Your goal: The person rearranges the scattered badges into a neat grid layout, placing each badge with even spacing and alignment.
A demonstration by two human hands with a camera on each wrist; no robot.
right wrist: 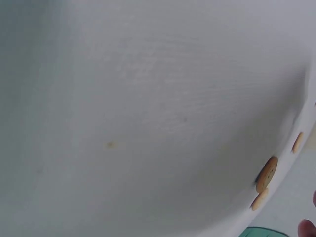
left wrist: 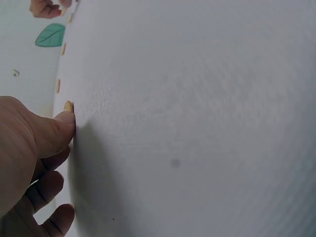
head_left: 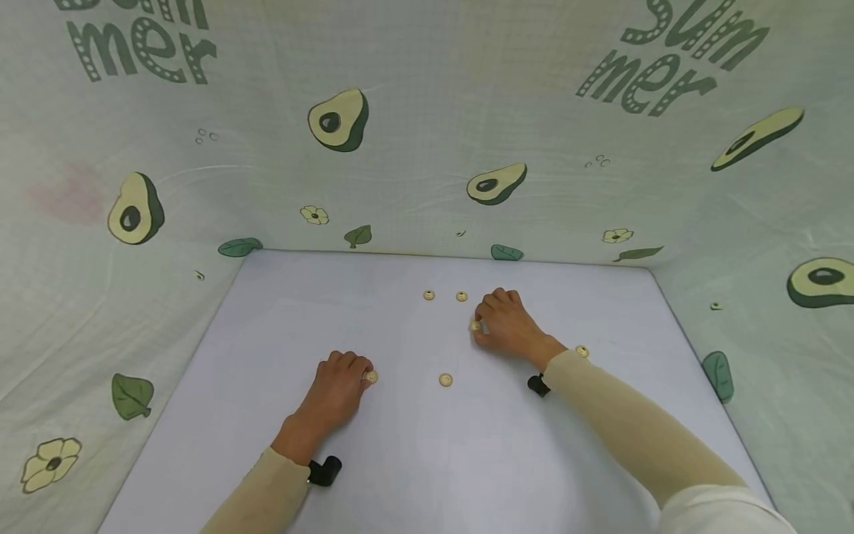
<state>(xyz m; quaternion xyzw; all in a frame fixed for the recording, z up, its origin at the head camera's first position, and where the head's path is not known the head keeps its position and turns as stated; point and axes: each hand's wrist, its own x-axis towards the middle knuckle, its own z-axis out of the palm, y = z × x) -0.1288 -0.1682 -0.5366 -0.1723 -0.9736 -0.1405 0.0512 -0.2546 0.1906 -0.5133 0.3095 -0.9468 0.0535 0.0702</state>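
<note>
My left hand [head_left: 339, 387], at the left of the white table, pinches a round wooden button [head_left: 371, 377] at its edge. In the left wrist view the thumb [left wrist: 63, 123] covers much of that button [left wrist: 69, 106], low against the table surface. Farther back and to the right, my right hand [head_left: 508, 325] holds another wooden button [head_left: 476, 325] between thumb and forefinger. Only a bit of the right fingers [right wrist: 307, 229] shows at the edge of the right wrist view. Between the hands lies a loose button [head_left: 445, 380].
Two more buttons, one [head_left: 429, 295] beside the other [head_left: 462, 296], lie at the back of the white table [head_left: 400, 460]. Another button [head_left: 583, 351] is next to the right sleeve [head_left: 634, 415]. An avocado-print cloth [head_left: 414, 148] surrounds the table's back and sides.
</note>
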